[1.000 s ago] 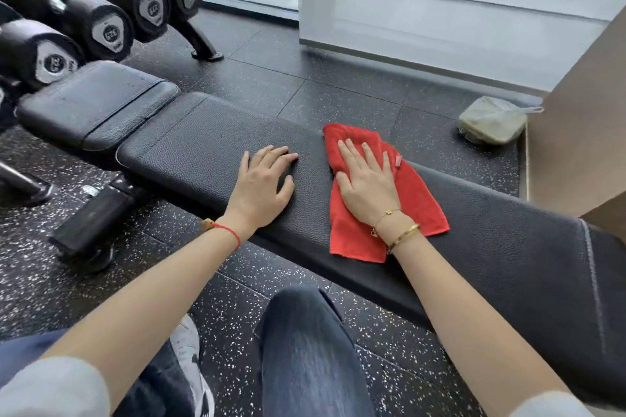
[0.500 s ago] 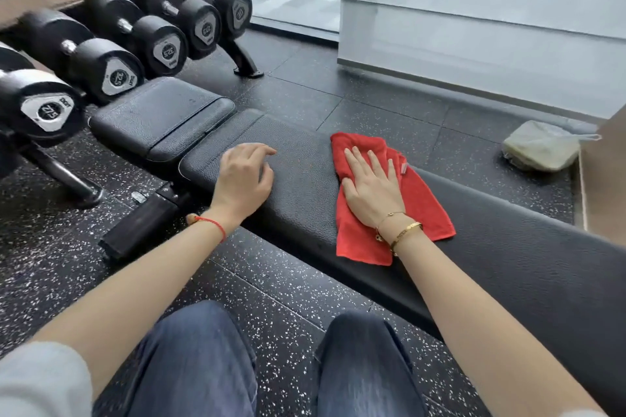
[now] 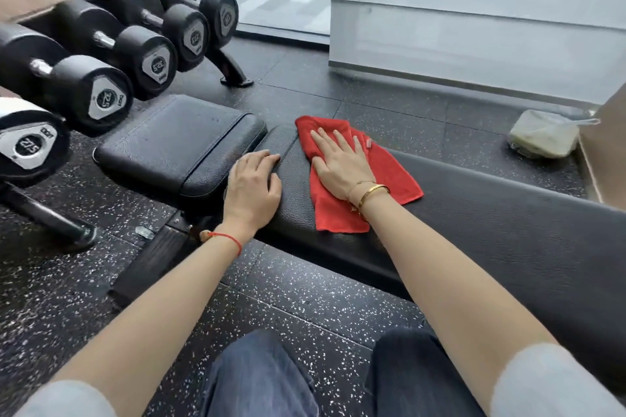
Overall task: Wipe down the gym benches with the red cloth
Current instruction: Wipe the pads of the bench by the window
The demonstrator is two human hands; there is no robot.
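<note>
A long black padded gym bench (image 3: 508, 213) runs from the centre to the right, with its smaller seat pad (image 3: 176, 142) at the left end. The red cloth (image 3: 393, 173) lies spread over the left part of the long pad. My right hand (image 3: 338, 162) presses flat on the cloth, fingers spread and pointing away from me. My left hand (image 3: 252, 189) rests on the pad's left end beside the cloth, fingers bent at the gap between the two pads, holding nothing.
A rack of black dumbbells (image 3: 101, 95) stands to the left, its foot (image 3: 233, 74) on the speckled rubber floor behind the seat pad. A pale bag (image 3: 542, 134) lies on the floor behind the bench, next to a brown panel (image 3: 606, 152). My knees (image 3: 257, 379) are below.
My right hand has slid the red cloth left along the pad toward the seat end. My left hand has also shifted left to the pad's end. The view has panned left.
</note>
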